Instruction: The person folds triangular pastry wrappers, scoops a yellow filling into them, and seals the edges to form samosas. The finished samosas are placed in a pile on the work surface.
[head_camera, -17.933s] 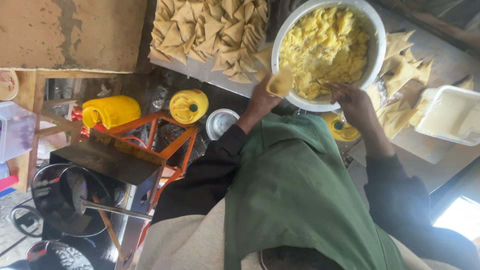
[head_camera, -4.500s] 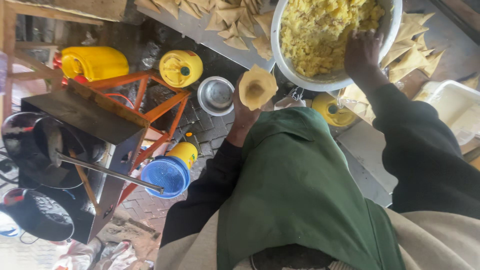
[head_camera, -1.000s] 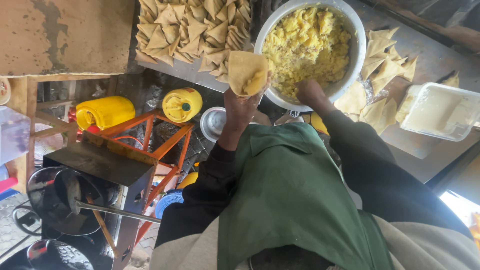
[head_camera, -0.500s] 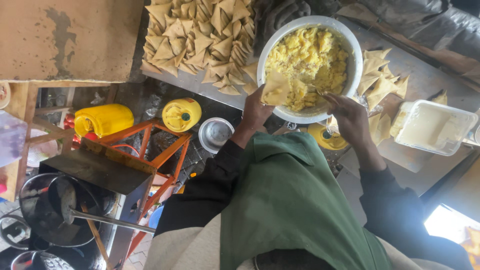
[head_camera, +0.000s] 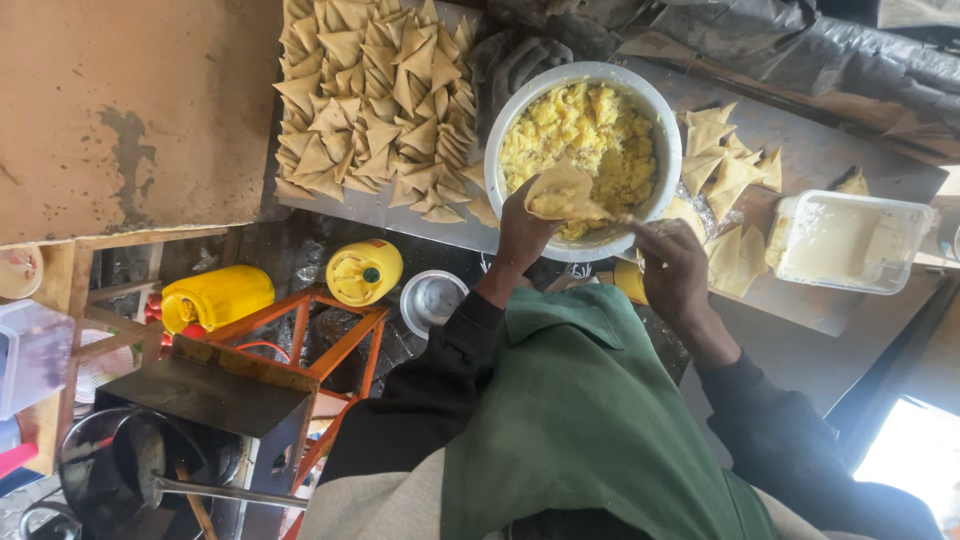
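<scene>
A: Left hand (head_camera: 522, 232)?
B: Fingers clamped on the pastry cone (head_camera: 563, 193), held over the near rim of the white bowl (head_camera: 668, 140), mouth tipped toward the yellow filling (head_camera: 585, 135).
A: Right hand (head_camera: 672, 268)?
B: Just beside the cone, at the bowl's near rim, fingertips pinched together; what they hold, can't tell.

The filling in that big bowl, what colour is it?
Yellow; the filling shows best in the head view, inside the white bowl.
</scene>
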